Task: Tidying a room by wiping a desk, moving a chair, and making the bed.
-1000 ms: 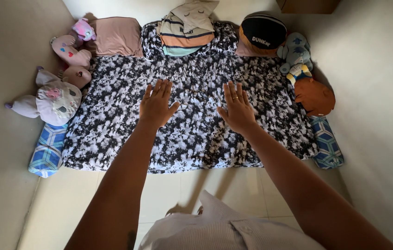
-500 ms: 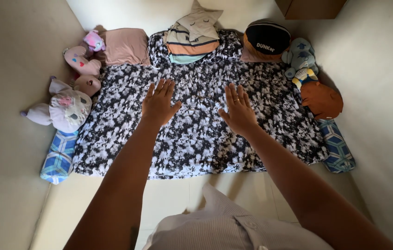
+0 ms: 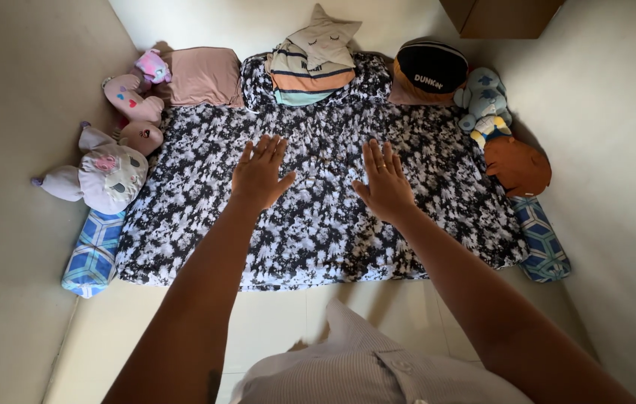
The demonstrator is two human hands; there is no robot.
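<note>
A mattress lies on the floor under a black-and-white flowered sheet (image 3: 183, 194). My left hand (image 3: 259, 173) is stretched out flat over the middle of the sheet, palm down, fingers apart, holding nothing. My right hand (image 3: 385, 182) is held the same way a little to the right, with a ring on one finger. Both hands hover over or rest lightly on the sheet; I cannot tell which.
Along the head end lie a pink pillow (image 3: 199, 75), a striped cushion (image 3: 306, 71) with a star-shaped cushion on it, and a black-and-orange round pillow (image 3: 428, 69). Plush toys (image 3: 104, 173) line the left edge; a blue plush (image 3: 486, 93) and orange plush (image 3: 518, 166) the right. Walls stand close on both sides.
Both hands have stayed over the middle of the sheet, spread flat. The view has shifted slightly, so the bed sits a little lower in frame than a second ago.
</note>
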